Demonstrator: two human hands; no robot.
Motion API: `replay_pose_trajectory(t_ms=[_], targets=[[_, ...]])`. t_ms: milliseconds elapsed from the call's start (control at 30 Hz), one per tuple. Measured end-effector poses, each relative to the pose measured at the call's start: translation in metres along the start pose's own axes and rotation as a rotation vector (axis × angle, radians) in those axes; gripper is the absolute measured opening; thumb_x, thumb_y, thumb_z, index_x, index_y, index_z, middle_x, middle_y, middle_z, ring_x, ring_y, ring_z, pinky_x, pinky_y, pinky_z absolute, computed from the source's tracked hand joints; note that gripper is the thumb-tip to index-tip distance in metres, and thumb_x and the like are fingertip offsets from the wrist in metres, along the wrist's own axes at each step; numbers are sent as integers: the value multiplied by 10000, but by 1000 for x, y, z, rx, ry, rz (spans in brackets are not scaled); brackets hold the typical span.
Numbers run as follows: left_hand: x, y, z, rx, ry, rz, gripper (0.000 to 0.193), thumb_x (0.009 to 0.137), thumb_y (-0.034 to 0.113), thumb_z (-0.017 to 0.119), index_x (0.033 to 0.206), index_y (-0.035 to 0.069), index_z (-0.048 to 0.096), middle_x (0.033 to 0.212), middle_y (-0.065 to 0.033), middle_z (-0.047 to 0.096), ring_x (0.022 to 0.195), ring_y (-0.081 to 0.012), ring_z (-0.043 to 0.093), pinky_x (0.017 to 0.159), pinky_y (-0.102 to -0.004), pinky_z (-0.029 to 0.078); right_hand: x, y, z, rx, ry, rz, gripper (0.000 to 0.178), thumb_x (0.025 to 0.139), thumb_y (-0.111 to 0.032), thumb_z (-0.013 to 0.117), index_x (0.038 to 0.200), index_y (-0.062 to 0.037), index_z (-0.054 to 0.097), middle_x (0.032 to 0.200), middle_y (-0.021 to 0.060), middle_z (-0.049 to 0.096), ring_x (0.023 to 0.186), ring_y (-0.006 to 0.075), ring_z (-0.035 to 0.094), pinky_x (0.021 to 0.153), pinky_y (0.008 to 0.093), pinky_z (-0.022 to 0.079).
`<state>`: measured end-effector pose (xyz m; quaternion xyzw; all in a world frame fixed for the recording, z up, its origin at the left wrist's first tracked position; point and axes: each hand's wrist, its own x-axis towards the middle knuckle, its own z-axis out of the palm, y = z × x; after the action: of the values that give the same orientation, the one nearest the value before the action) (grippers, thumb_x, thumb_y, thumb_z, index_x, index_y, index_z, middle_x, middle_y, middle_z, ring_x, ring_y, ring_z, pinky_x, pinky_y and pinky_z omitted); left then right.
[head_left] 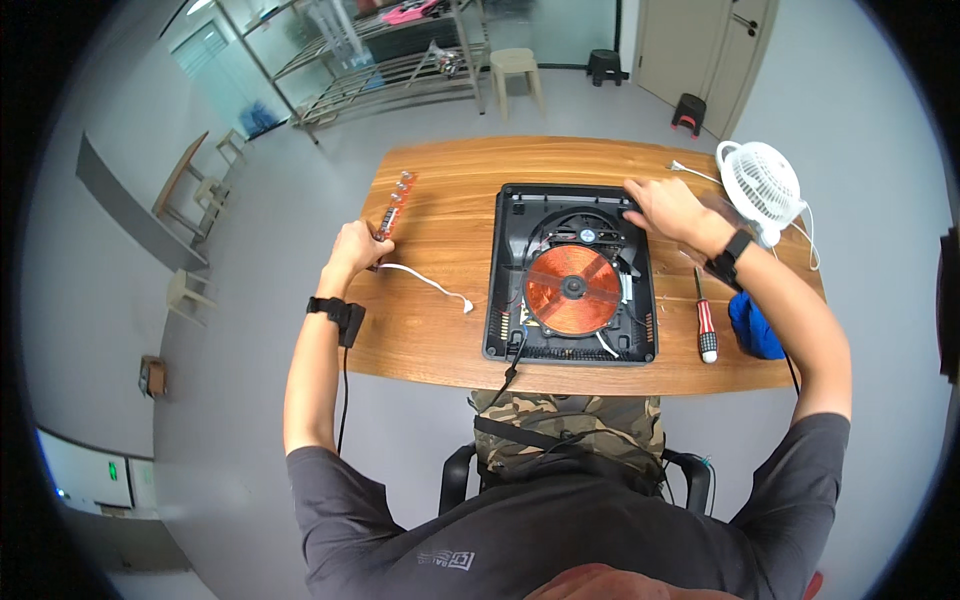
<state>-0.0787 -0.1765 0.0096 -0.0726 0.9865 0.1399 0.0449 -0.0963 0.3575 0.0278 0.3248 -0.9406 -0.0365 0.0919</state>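
Observation:
An opened induction cooker (505, 270) lies on the wooden table in front of me, its black housing showing a round copper coil (572, 292), a fan and wiring. My right hand (668, 208) is at the housing's far right corner, fingers curled at the rim. At the table's left side, my left hand (357, 249) grips the near end of a narrow orange-red circuit board (393, 212) with small raised parts. A white cable with a plug (440, 286) runs from beside that hand toward the cooker. The fingers of my left hand partly hide the board's near end.
Right of the cooker lies a red-and-white handled screwdriver (706, 330), beside a blue cloth-like bundle (755, 328). A white fan (762, 185) with its cord stands at the far right. Behind the table are a metal rack (380, 90) and stools (514, 66).

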Motion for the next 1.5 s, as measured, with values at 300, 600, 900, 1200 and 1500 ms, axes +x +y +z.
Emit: replay_pose_trajectory(t_ms=[300, 600, 900, 1200, 1500], targets=[[25, 163, -2, 159, 90, 755, 333, 743, 260, 783, 971, 24, 722, 949, -171, 726, 905, -354, 710, 814, -441, 573, 26, 32, -21, 182, 28, -134, 496, 935, -351, 715, 1267, -18, 557, 1193, 155, 596, 1013, 408, 653, 831, 499, 553], [68, 260, 54, 251, -78, 931, 358, 730, 227, 770, 1029, 35, 729, 1033, -173, 720, 1016, -377, 680, 878, -467, 564, 21, 60, 13, 331, -166, -47, 383, 918, -249, 737, 1222, -39, 637, 1169, 144, 637, 1096, 363, 646, 918, 469, 523], [90, 260, 83, 209, -122, 935, 369, 738, 214, 775, 1058, 40, 722, 1068, -151, 704, 1037, -371, 672, 894, -459, 558, 25, 72, 54, 486, -188, 14, 309, 887, -179, 751, 1145, -27, 674, 1029, 126, 699, 1004, 336, 671, 866, 432, 533], [102, 252, 86, 171, -202, 908, 385, 754, 200, 799, 1097, 43, 724, 1079, -142, 696, 1025, -352, 677, 892, -433, 561, 32, 69, 72, 578, -159, 94, 374, 866, -183, 782, 1172, -9, 658, 1004, 106, 694, 969, 321, 673, 850, 424, 531], [102, 240, 85, 72, -148, 952, 367, 813, 194, 796, 1143, 49, 728, 1059, -125, 666, 983, -335, 684, 860, -429, 560, 38, 66, 82, 628, -181, 168, 365, 863, -174, 799, 1146, 17, 670, 919, 125, 714, 886, 324, 687, 788, 423, 539]])
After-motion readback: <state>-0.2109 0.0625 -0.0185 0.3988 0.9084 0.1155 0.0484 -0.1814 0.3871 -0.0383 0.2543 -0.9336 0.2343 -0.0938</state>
